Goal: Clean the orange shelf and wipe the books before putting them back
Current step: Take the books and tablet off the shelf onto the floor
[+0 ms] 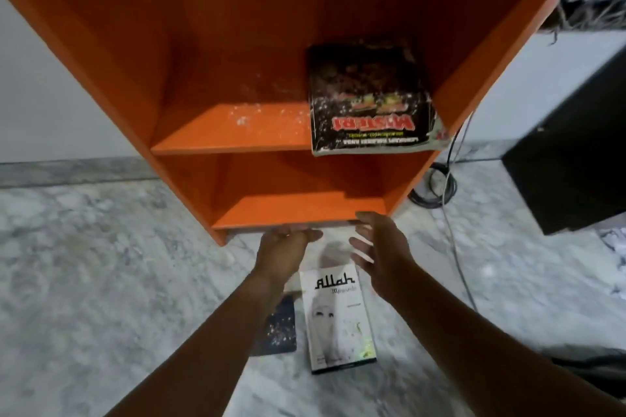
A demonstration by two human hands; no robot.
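The orange shelf (233, 135) stands against a white wall, its middle board speckled with white dust. A dusty black book (367, 101) lies flat on the right of that board and juts over its front edge. On the marble floor in front lies a white book (338, 322), and beside it a dark book (279, 328) partly hidden under my left forearm. My left hand (288, 244) and my right hand (379, 244) hover empty above the white book, fingers apart, just before the bottom board.
A black box-like object (572, 152) stands at the right on the floor. Coiled cables (437, 189) and a thin white cord trail along the floor by the shelf's right side. Grey marble floor (101, 281) spreads to the left.
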